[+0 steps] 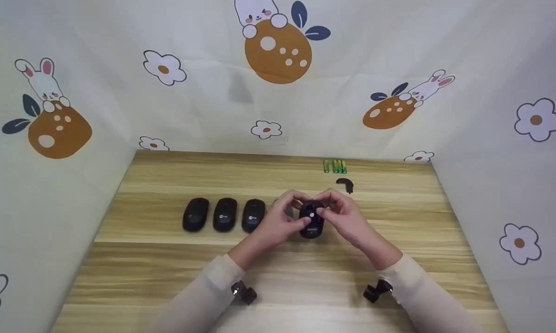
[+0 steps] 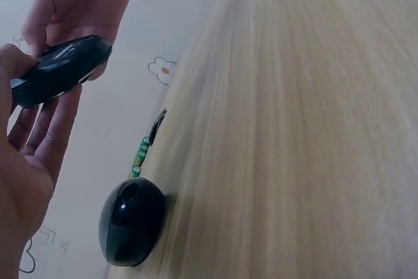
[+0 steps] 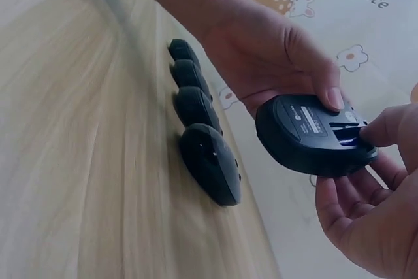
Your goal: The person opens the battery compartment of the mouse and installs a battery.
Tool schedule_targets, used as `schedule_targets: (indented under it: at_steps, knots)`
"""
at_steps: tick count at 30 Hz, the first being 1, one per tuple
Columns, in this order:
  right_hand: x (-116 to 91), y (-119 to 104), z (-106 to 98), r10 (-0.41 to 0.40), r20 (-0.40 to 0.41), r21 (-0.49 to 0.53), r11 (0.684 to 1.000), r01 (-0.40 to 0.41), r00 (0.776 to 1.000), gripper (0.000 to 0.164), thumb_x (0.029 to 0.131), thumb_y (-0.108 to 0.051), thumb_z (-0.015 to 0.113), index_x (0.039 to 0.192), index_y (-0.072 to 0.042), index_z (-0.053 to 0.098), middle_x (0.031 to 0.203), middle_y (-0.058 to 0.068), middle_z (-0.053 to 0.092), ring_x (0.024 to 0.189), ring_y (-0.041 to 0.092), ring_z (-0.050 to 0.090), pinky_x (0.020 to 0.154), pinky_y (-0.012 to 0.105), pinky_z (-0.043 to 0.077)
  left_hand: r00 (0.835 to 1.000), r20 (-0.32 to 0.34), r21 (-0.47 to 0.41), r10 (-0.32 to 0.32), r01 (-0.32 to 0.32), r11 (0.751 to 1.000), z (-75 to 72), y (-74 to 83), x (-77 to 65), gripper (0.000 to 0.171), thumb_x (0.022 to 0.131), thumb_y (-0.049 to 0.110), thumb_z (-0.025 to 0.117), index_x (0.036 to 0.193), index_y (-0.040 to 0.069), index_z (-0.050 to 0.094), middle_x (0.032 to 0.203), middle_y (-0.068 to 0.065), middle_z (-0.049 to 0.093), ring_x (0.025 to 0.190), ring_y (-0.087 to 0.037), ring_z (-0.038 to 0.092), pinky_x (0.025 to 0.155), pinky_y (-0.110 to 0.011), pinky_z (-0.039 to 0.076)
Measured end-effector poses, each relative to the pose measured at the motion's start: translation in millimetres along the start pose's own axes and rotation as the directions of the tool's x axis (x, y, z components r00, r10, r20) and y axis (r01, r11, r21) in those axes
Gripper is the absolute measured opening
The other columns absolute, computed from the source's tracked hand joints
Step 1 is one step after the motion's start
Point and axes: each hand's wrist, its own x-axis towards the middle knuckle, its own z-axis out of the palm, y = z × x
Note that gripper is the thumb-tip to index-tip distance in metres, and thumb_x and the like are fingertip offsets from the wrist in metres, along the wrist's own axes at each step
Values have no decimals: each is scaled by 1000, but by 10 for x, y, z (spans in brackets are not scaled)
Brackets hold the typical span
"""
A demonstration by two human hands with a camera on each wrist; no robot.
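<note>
We find the mouse in hand (image 1: 312,229) held clear of the tabletop (image 1: 305,282), underside turned up toward the person, between both hands. The left hand (image 1: 278,218) grips one side with its thumb over the underside; the right hand (image 1: 346,216) pinches the other side, fingers beneath and thumb at the open recess (image 3: 346,135). We cannot tell whether a battery lies in that recess.

We note these risks. The smooth rounded shell, pressed by a thumb at the recess, could twist or slip if the left hand's hold slackens, and it would drop to the wood. A thumb pushing crookedly could, in our judgement, bend a contact inside or jam a cell.

The loose dark cover (image 1: 346,185) lies beyond the right hand, near the single battery (image 1: 326,166) and the group of three batteries (image 1: 340,166). A sweeping knuckle could knock the cover aside or set the round cells rolling. The nearest of the row of four mice (image 3: 211,164) sits close beside the left hand, so a careless elbow or wrist could push it out of line
</note>
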Motion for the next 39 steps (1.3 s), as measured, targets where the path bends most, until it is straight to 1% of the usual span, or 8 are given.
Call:
schedule_targets:
  at_steps: [8,15,20,26,30,32,35,39]
  knots:
    - [9,37,-15,-31,-11,-38,999,30,999,22,100,7,69,122,5,73,117,18,75,110,23,70,97,29,59,1000,3,-14,5,-5,1000,-10,-9,11,45,95,7,82,136,18,67,128,-2,67,110,-23,65,69,-28,59]
    - [12,77,-2,-75,-19,-34,997,75,997,22,99,10,67,121,6,72,113,15,75,103,23,70,91,28,63,1000,9,-28,13,-13,1000,0,-10,23,45,95,5,82,136,15,67,127,-4,68,109,-24,66,67,-26,59]
    - [11,97,3,-103,-32,-45,994,102,994,22,98,12,66,118,5,72,109,14,73,96,20,68,86,26,62,1000,12,-38,21,-21,999,15,-13,32,44,95,4,83,135,12,67,126,-4,68,108,-24,66,68,-26,59]
    - [11,90,-25,-92,-25,-59,994,91,995,22,98,13,65,118,7,72,110,17,75,99,19,70,89,26,62,1000,11,-60,6,-5,998,29,-16,39,42,95,4,82,134,10,68,125,-5,69,108,-30,66,70,-26,61]
    - [-7,75,-69,-61,1,-109,992,61,998,21,100,6,70,121,4,73,112,18,76,94,20,71,83,25,60,1000,18,-86,-8,9,996,28,-20,47,43,95,1,79,135,8,67,126,-7,69,108,-38,66,70,-26,62]
    - [-24,75,-89,-54,21,-143,988,56,998,26,101,1,74,127,2,73,115,16,75,92,20,70,81,25,59,1000,20,-88,-13,15,996,24,-24,50,43,95,1,79,136,8,67,126,-7,69,108,-39,66,70,-27,63]
    - [-56,80,-104,-71,67,-189,979,83,995,45,101,-6,80,143,-2,66,124,15,71,94,22,71,81,27,61,1000,19,-85,-21,22,996,13,-31,57,43,96,3,79,137,8,66,126,-8,69,108,-40,67,75,-30,65]
    - [-103,106,-119,-151,147,-266,946,186,978,76,96,-13,88,160,-5,50,138,13,63,106,25,70,91,34,63,999,14,-81,-45,46,996,-6,-27,59,42,97,7,79,137,9,65,125,-11,71,110,-42,68,85,-36,65]
